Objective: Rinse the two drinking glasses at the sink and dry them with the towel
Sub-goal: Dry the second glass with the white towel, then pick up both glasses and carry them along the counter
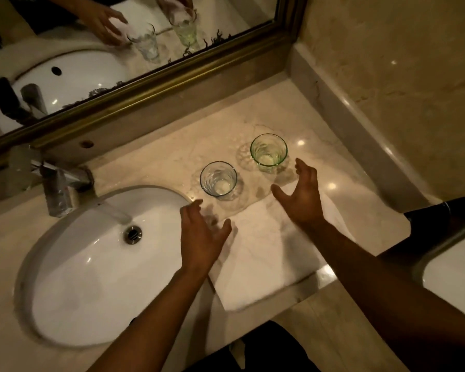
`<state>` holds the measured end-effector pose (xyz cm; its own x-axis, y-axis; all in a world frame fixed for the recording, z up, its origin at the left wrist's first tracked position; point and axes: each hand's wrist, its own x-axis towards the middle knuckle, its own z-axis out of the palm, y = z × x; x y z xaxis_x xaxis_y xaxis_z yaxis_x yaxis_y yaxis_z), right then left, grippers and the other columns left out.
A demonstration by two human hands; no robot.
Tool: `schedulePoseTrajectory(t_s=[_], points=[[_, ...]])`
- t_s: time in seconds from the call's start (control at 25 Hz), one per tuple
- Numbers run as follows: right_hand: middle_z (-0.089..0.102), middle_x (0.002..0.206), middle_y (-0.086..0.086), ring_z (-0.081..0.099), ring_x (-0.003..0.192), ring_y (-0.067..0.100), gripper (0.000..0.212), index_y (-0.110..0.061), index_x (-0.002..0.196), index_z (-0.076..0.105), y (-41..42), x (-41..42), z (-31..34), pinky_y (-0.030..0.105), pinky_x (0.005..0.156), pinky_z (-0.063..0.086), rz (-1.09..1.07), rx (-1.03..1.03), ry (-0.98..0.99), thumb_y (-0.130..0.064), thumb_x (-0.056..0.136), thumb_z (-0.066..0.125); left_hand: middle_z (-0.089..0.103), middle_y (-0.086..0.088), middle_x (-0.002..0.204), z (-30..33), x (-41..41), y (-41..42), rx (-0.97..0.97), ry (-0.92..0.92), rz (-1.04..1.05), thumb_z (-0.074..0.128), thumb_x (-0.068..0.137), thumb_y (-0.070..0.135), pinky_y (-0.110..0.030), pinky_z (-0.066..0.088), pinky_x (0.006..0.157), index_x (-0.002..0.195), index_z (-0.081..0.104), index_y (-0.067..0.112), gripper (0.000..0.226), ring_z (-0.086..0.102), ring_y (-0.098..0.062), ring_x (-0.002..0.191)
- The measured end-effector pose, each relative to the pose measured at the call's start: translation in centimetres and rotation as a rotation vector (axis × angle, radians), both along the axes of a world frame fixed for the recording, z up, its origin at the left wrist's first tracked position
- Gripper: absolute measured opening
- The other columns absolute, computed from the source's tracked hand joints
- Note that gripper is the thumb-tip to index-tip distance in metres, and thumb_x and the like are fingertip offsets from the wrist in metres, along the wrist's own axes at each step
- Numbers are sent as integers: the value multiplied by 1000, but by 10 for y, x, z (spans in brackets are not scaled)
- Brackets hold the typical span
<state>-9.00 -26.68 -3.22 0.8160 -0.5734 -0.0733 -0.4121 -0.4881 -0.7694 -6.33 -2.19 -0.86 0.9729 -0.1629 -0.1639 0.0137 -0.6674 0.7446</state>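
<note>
While both glasses stand mouth-up on the table, neither is held, so the task looks either barely begun or just finished; I cannot tell if they are rinsed or dried. Clear glass is taken as landmark. Its long axis is vertical, opening toward the camera, base on the marble. Green-tinted glass stands beyond and right of it, near but apart, same upright pose, mouth up. Wet-looking patches or caustic light show on the table around both bases; cannot tell which.

White towel lies flat on the table just in front of the clear glass, its near edge hanging over the table edge. No sign it is wrapped round anything.

Left hand hovers just in front and slightly left of the clear glass, fingers spread and a little curved, holding nothing, over the towel's left edge beside the sink. Right hand is to the right of the clear glass and just in front of the green one, grip likewise spread, empty, fingertips not touching glass.

Sink sits left of the clear glass; water runs from the faucet toward the drain. Running water suggests rinsing is either coming or not long over.

Mirror behind repeats glasses and hands.
</note>
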Motion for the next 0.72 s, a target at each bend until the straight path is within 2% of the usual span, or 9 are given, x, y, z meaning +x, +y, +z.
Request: schedulePoseTrajectory(t_s=[0.12, 0.24, 0.36, 0.48, 0.72], points=[[47, 141, 10, 51, 125, 20, 107, -13, 152, 28, -13, 38, 0, 26, 101, 41, 22, 142, 41, -37, 69, 90, 36, -13, 147, -7, 47, -12, -12, 24, 26, 95, 65, 34, -36, 45, 108, 156, 24, 12, 118, 45, -25, 134], [51, 142, 6, 55, 125, 20, 117, -19, 152, 25, -19, 55, -3, 33, 105, 49, 50, 284, -4, -34, 60, 95, 38, -12, 151, -14, 74, -19, -58, 115, -21, 98, 57, 37, -40, 41, 115, 159, 15, 16, 133, 44, -25, 139], [51, 143, 3, 53, 125, 16, 116, -22, 153, 23, -24, 64, -3, 23, 102, 46, 90, 311, -19, -29, 63, 95, 43, -8, 151, -20, 86, -21, -78, 101, -84, 98, 58, 33, -30, 39, 111, 159, 21, 19, 128, 47, -19, 136], [53, 136, -1, 55, 120, 14, 108, -22, 151, 28, -24, 70, -2, 22, 100, 46, 107, 287, -33, -28, 65, 94, 49, 0, 151, -20, 88, -22, -99, 82, -112, 96, 62, 31, -24, 38, 107, 155, 31, 20, 115, 49, -13, 134], [60, 129, -4, 61, 115, 14, 94, -25, 140, 41, -15, 69, -2, 41, 99, 54, 47, 288, -57, -27, 62, 94, 62, 4, 134, -18, 83, -28, -147, 54, -62, 94, 62, 23, -21, 44, 95, 141, 45, 20, 93, 60, -12, 120]])
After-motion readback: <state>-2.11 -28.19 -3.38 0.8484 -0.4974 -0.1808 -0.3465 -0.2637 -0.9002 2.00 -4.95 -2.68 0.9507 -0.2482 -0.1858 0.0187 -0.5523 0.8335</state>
